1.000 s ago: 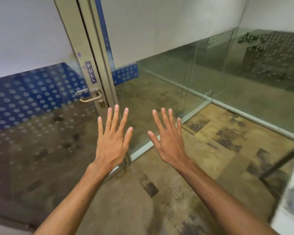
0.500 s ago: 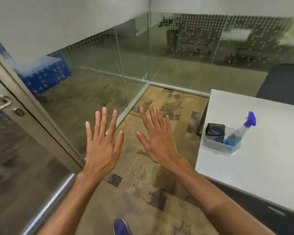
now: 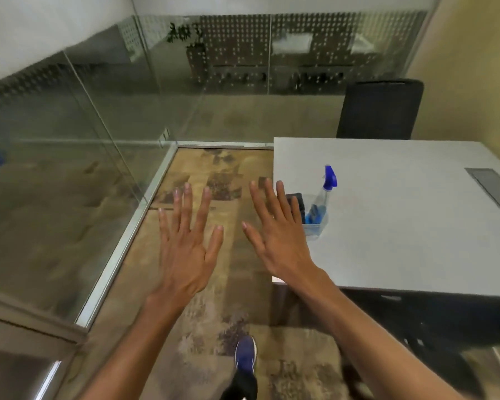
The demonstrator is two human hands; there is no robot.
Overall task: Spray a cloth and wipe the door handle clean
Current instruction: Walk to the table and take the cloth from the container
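Both hands are held out in front of the body, backs up, with nothing in them. The left hand (image 3: 186,243) has its fingers (image 3: 204,206) spread wide and straight above the patterned brown carpet (image 3: 214,174). The right hand (image 3: 277,241) is likewise flat, its fingers (image 3: 267,200) splayed and reaching over the near left corner of the white rectangular desk (image 3: 401,226).

Just beyond the right fingertips, near the desk's left edge, sits a small clear plastic tray (image 3: 315,229). Inside it, a dark folded cloth (image 3: 296,202) lies on the side next to the right fingers and is partly hidden by them. Beside the cloth, on the far side from the fingers, a clear spray bottle with blue liquid and a blue trigger head (image 3: 325,192) stands leaning in the tray, its head rising above the rim. Neither hand touches the tray, the cloth or the bottle.

Well beyond the fingers, behind the desk, is a black office chair (image 3: 380,108). To the left of the left fingers run glass partition walls with frosted dot bands (image 3: 98,111), meeting at a corner with a metal floor channel (image 3: 133,226). Below the hands, a blue shoe (image 3: 245,356) rests on the carpet. A grey slot cover (image 3: 494,189) is set into the desk far to the right of the fingers. The door handle is outside the view.
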